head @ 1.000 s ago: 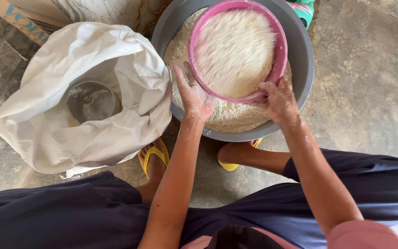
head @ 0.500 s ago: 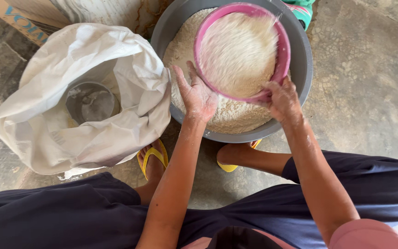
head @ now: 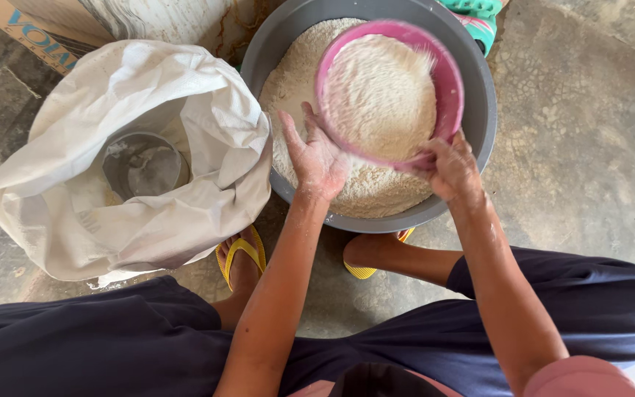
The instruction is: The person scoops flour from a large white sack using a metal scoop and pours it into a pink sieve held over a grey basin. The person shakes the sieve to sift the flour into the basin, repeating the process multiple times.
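Over the grey basin point(head: 479, 110), the pink sieve point(head: 446, 73) full of flour sits mid-sifting: right hand point(head: 453, 169) grips its near rim, left hand point(head: 317, 158) is open-palmed against its side. Looks like more shaking's needed.

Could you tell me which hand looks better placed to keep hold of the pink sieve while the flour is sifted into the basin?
Probably the right hand: it is closed on the near rim of the pink sieve, above the grey basin. The left hand is flat and open against the sieve's side, without a hold.
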